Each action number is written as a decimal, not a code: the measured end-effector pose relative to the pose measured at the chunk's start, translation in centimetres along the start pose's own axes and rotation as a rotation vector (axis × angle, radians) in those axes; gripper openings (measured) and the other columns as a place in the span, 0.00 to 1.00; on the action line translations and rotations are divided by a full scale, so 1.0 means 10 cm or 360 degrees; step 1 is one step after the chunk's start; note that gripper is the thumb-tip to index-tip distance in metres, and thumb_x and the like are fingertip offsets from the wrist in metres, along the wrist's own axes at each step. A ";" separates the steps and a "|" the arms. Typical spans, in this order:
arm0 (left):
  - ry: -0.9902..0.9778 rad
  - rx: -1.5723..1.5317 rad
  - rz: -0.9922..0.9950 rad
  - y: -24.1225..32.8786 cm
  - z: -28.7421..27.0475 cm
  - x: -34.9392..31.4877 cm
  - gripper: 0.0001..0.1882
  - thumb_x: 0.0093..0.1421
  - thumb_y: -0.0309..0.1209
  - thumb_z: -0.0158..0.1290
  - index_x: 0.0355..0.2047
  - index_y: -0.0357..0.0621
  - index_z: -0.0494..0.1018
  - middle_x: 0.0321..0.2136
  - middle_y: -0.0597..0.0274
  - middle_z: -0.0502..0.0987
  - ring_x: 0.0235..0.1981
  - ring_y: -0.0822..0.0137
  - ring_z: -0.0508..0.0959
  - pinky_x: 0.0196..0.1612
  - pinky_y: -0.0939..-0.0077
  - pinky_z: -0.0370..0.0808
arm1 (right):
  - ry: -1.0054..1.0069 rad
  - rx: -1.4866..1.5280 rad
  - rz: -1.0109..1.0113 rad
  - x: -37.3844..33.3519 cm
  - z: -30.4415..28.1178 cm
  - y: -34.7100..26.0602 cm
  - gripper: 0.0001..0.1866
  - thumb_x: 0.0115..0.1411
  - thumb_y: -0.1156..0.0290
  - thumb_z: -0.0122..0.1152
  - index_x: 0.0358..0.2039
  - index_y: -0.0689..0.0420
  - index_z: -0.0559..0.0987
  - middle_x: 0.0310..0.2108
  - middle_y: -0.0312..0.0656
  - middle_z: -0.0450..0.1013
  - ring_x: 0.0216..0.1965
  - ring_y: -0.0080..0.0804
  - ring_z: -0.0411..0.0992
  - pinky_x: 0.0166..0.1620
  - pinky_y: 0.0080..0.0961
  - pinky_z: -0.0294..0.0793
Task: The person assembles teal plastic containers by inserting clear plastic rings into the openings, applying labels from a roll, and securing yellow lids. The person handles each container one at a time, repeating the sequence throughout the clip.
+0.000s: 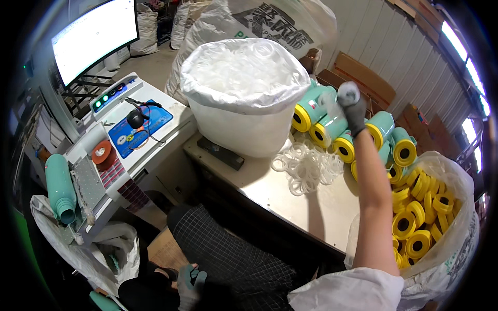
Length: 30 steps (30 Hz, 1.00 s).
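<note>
My right hand (356,115), in a dark grey glove, reaches out over the turquoise bottles (332,127) at the back right of the table. Motion smears its fingers, and a pale, whitish round blur shows at their tips; whether it is a held thing cannot be made out. The bottles lie on their sides with yellow ring-shaped ends toward me. Down by my lap is my left hand (190,290), in a pale grey-green glove, its fingers apart and holding nothing. A loose heap of translucent white rings (306,168) lies on the table, left of my right forearm.
A big white sack (244,122) full of pale rings stands on the table. At right, a plastic-lined bag holds yellow rings (417,223). On the left are a monitor (96,36), a white machine with a mouse (136,118), and a turquoise bottle (58,181).
</note>
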<state>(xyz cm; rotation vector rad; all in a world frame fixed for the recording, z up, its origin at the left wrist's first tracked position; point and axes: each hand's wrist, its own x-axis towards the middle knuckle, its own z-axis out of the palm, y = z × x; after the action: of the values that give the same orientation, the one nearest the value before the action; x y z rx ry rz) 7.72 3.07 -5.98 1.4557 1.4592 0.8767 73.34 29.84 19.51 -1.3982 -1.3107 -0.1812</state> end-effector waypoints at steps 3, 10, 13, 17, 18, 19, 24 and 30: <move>-0.0001 -0.0034 -0.0205 0.26 -0.05 -0.04 0.19 0.64 0.33 0.60 0.50 0.33 0.72 0.33 0.67 0.73 0.34 0.75 0.73 0.41 0.77 0.73 | -0.0026 -0.0666 0.0465 -0.94 0.13 0.37 0.27 0.52 0.57 0.73 0.50 0.59 0.83 0.45 0.53 0.83 0.47 0.52 0.82 0.52 0.40 0.80; 0.0003 0.0271 -0.0181 0.23 -0.05 -0.07 0.20 0.62 0.30 0.61 0.52 0.33 0.74 0.35 0.63 0.76 0.37 0.73 0.76 0.45 0.75 0.76 | -0.0870 -0.1427 0.0757 -1.77 0.68 0.54 0.52 0.49 0.39 0.73 0.72 0.44 0.66 0.71 0.54 0.62 0.71 0.56 0.63 0.70 0.52 0.64; -0.0017 0.0117 -0.0221 0.25 0.09 -0.05 0.20 0.59 0.31 0.66 0.49 0.35 0.76 0.41 0.54 0.77 0.40 0.61 0.79 0.47 0.66 0.77 | -0.1187 -0.1409 0.0863 -1.46 0.58 0.56 0.60 0.46 0.35 0.74 0.74 0.51 0.63 0.73 0.57 0.60 0.73 0.55 0.61 0.71 0.51 0.63; -0.0064 0.0273 -0.0112 0.24 0.18 -0.02 0.21 0.59 0.32 0.66 0.49 0.35 0.76 0.40 0.55 0.77 0.41 0.60 0.79 0.47 0.65 0.76 | -0.1663 -0.1137 0.0872 -0.94 0.31 0.64 0.67 0.39 0.33 0.79 0.74 0.58 0.64 0.69 0.58 0.67 0.66 0.53 0.71 0.63 0.46 0.75; -0.0099 0.0306 -0.0132 0.25 0.19 0.01 0.21 0.59 0.33 0.66 0.49 0.35 0.76 0.40 0.55 0.77 0.41 0.60 0.79 0.47 0.64 0.76 | -0.1631 -0.0969 0.1046 -0.88 0.22 0.65 0.65 0.40 0.38 0.82 0.73 0.58 0.66 0.68 0.54 0.71 0.62 0.47 0.75 0.56 0.43 0.82; -0.0093 0.0360 -0.0176 0.25 0.14 -0.02 0.21 0.59 0.33 0.66 0.49 0.35 0.76 0.39 0.55 0.77 0.41 0.60 0.78 0.47 0.64 0.76 | -0.1669 -0.0886 0.1245 -0.78 0.33 0.24 0.60 0.43 0.44 0.84 0.73 0.55 0.67 0.67 0.50 0.71 0.61 0.45 0.75 0.51 0.45 0.85; -0.0100 0.0375 0.0030 0.20 0.19 0.03 0.23 0.60 0.38 0.67 0.50 0.35 0.77 0.39 0.55 0.77 0.41 0.57 0.79 0.46 0.63 0.76 | -0.1541 -0.0692 0.1494 -0.53 0.03 0.17 0.49 0.49 0.45 0.80 0.70 0.51 0.73 0.64 0.51 0.72 0.48 0.47 0.79 0.42 0.45 0.86; 0.0005 0.0166 0.0072 0.29 0.14 -0.01 0.23 0.62 0.41 0.66 0.48 0.36 0.77 0.40 0.53 0.78 0.40 0.54 0.81 0.45 0.60 0.78 | -0.1491 -0.1043 0.1146 -0.33 0.15 -0.04 0.34 0.57 0.42 0.71 0.49 0.60 0.85 0.43 0.51 0.82 0.38 0.44 0.80 0.36 0.41 0.81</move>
<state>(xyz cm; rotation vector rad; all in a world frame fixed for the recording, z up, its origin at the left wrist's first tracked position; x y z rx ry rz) 10.07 3.07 -3.81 1.5702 1.4986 0.8418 71.00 29.00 16.89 -2.6157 -1.4068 0.6679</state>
